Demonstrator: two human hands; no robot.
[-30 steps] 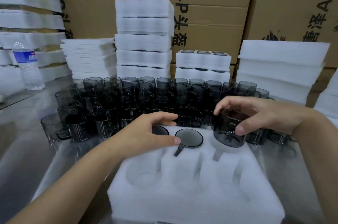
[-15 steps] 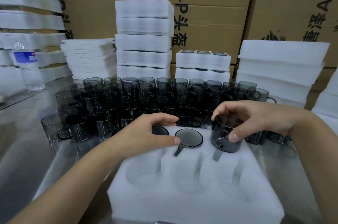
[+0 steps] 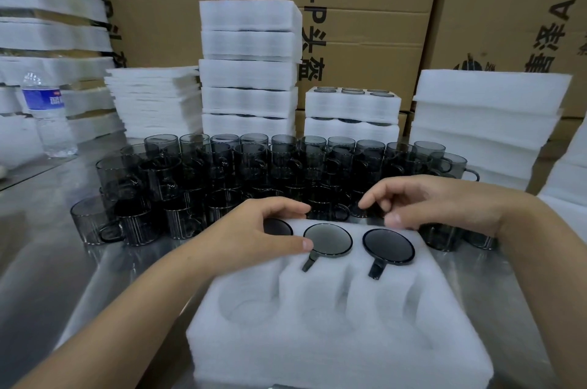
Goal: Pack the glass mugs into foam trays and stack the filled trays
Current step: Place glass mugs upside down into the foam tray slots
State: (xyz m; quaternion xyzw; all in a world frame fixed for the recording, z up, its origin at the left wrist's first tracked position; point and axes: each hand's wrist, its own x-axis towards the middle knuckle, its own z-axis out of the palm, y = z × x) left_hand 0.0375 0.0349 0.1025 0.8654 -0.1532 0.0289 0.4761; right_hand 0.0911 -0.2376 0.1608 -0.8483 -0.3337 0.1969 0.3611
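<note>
- foam tray (image 3: pixel 333 341) sits on the surface (image 3: pixel 41 230) right in front; three glass mugs are seated in its far row, handles pointing back at the camera; the near row's three pockets are empty
- left grip (image 3: pixel 254 231) rests on the tray's far-left corner, fingers arched loosely over the left mug (image 3: pixel 279 227), not holding anything; thumb tip sits right at the rim of the middle mug (image 3: pixel 328 241)
- right grip (image 3: pixel 422 203) hovers just behind the right mug (image 3: pixel 388 245), fingers loosely curled, nothing in it
- loose mugs (image 3: pixel 222 172) crowd the surface behind the tray; filled tray stacks (image 3: pixel 249 71) stand beyond them, against cardboard boxes (image 3: pixel 365 23); water bottle (image 3: pixel 47 115) far left
</note>
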